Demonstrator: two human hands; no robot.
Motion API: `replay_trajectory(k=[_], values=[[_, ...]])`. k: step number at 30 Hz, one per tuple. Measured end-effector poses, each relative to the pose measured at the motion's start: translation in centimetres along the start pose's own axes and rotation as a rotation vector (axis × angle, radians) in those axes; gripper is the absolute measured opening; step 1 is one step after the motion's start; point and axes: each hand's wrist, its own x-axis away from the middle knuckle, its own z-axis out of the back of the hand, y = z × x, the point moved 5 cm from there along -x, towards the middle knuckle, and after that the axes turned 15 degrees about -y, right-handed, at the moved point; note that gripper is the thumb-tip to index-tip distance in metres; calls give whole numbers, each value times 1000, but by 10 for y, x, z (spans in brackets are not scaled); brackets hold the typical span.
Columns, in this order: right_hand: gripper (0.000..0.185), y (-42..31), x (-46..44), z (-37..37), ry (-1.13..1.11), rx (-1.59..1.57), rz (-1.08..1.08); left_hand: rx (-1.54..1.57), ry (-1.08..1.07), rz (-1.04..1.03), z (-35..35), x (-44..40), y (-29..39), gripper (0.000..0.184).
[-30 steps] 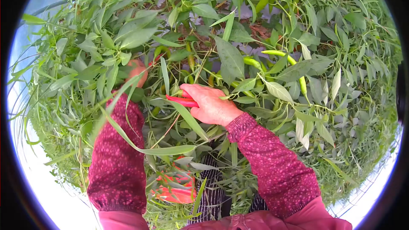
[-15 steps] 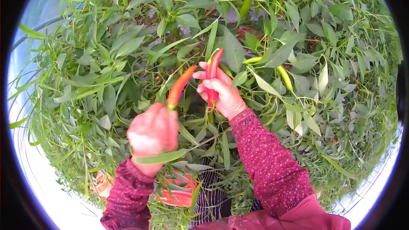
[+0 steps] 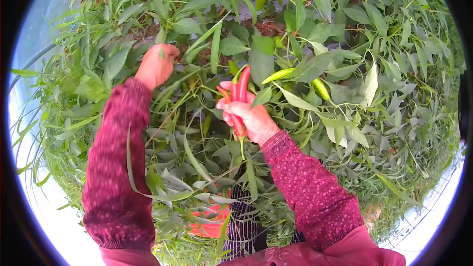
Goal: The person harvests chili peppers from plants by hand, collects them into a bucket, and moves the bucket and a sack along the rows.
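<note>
Red peppers are clamped in a bunch in the right hand, one stem hanging below. Just right of the peppers, a leaf overlaps the hand. Farther right of them is a green pepper, a second green pepper beyond it. Up and left of the red peppers, well apart, the left hand is curled among foliage; I cannot tell whether it grips anything. Below the red peppers are striped trousers, with something red beside them, partly hidden
</note>
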Motion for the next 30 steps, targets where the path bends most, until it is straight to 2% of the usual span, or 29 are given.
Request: replay_trajectory(k=[1,2,4,6,10,12,13,14,16,17,18,20,25,26,28,29,30], values=[[53,0,1,0,-18,13,11,49,-136,107,-13,-15,-10,14],[54,0,3,0,-12,55,3,53,-138,102,-20,-26,-14,14],[53,2,4,0,-15,52,5,-329,-125,214,-35,-39,-21,14],[52,4,4,0,-21,83,-16,-402,-65,225,-46,-43,-22,13],[51,4,4,-2,-28,187,-54,-539,-132,282,-64,-60,-25,16],[51,3,5,-2,-31,168,-46,-746,-161,209,-75,-62,-23,17],[50,4,6,-2,-19,162,-53,-789,-258,260,-80,-64,-24,18],[50,4,5,-3,-11,156,-59,-788,-258,263,-81,-64,-26,18],[50,5,4,-3,-15,154,-64,-686,-280,475,-81,-66,-45,20],[50,5,5,-2,-7,148,-72,-687,-381,519,-84,-69,-52,23],[50,5,6,-2,-7,154,-72,-683,-377,518,-81,-70,-48,23],[51,6,6,-5,-13,137,-72,-571,-437,652,-75,-65,-43,24],[50,9,7,-4,-24,152,-50,-415,-567,658,-71,-66,-51,31],[50,8,8,-4,-27,154,-43,-419,-560,657,-70,-67,-53,31],[52,9,9,-3,2,157,-60,-445,-545,523,-80,-75,-66,32],[52,10,10,-3,-2,144,-48,-254,-405,575,-84,-76,-85,32],[52,11,10,-3,-6,149,-45,-255,-398,576,-73,-69,-70,32]])
